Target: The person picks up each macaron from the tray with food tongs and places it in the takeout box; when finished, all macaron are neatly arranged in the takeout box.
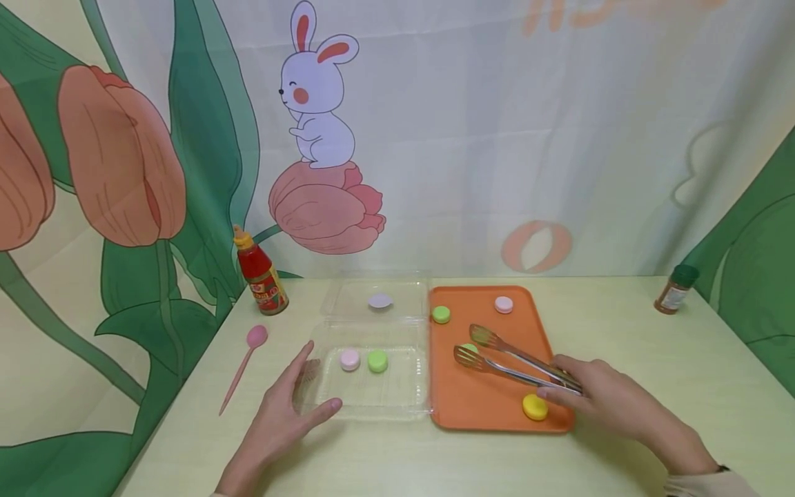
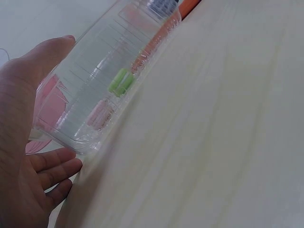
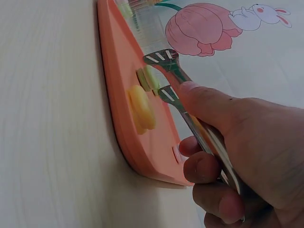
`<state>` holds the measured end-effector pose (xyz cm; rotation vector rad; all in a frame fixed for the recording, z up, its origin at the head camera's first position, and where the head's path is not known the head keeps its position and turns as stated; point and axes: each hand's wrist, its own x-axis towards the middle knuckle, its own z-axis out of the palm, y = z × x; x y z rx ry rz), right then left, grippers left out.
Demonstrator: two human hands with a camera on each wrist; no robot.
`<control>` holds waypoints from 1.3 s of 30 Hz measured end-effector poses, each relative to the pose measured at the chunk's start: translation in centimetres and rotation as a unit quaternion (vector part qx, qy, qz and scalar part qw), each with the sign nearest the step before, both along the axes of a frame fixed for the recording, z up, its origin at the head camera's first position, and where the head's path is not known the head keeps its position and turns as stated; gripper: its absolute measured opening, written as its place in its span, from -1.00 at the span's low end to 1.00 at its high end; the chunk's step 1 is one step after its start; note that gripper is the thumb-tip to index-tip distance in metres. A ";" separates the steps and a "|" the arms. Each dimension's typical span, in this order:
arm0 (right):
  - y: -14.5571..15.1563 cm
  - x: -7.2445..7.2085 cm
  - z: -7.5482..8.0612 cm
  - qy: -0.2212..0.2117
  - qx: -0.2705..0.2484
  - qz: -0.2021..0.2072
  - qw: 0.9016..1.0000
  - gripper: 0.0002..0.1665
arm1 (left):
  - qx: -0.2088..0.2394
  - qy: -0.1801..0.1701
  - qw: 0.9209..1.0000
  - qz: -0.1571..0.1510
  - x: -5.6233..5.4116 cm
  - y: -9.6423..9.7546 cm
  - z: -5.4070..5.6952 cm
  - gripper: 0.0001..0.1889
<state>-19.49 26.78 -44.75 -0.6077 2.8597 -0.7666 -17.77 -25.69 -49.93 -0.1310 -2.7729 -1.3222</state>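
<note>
In the head view my right hand (image 1: 611, 400) grips a pair of metal tongs (image 1: 528, 358) over the orange tray (image 1: 453, 411). The tongs' slotted tips stand apart around a green macaron (image 1: 470, 348), which they partly hide. Also on the tray are another green macaron (image 1: 441, 315), a pink macaron (image 1: 504, 304) and a yellow macaron (image 1: 535, 407). My left hand (image 1: 282, 417), thumb and fingers spread, is at the left side of a clear plastic box (image 1: 366, 410). Inside lie a pink macaron (image 1: 350, 359) and a green macaron (image 1: 377, 361).
The box's clear lid (image 1: 348, 297) lies opened toward the back, with a pale oval (image 1: 380, 301) on it. A red sauce bottle (image 1: 263, 279) and a pink spoon (image 1: 251, 352) are at the left. A small spice jar (image 1: 676, 290) stands at the far right, before the printed curtain (image 1: 447, 172).
</note>
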 end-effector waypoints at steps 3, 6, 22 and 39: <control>0.0 -0.1 -0.3 -0.007 0.016 -0.002 1.000 -0.52 | -0.001 -0.004 1.000 0.000 -0.1 0.0 0.0 0.19; -0.1 -0.1 -0.4 -0.009 0.026 -0.006 1.000 -0.49 | 0.000 -0.005 1.000 -0.001 -0.1 0.0 0.0 0.19; -0.4 0.0 -0.5 0.014 0.031 0.000 0.999 -0.58 | -0.001 -0.013 1.000 0.001 -0.1 0.1 0.1 0.21; -0.8 -0.7 2.2 0.060 0.010 0.014 0.998 -0.70 | -0.003 -0.005 1.000 -0.001 -0.1 0.0 0.1 0.20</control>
